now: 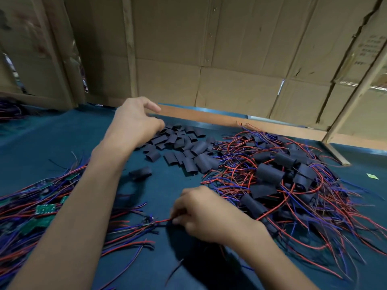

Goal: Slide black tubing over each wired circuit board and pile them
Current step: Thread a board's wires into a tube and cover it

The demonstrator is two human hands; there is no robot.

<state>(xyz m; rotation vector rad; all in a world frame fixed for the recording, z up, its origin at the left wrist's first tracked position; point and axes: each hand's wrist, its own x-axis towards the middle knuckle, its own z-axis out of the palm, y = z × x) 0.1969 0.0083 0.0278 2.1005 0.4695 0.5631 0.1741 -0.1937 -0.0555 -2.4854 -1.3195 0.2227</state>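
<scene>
Left hand: fingers curled over loose tubing pieces, grasp unclear. Right hand: pinching red wire on counter. Advice: take one tube only.

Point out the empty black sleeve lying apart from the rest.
The lone black sleeve on the blue cloth, nearer the camera than the loose sleeve pile, just right of the left forearm; nothing touches it.

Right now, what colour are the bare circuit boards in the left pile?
Green, seen in the head view: the bare circuit boards lie among red and blue wires.
</scene>
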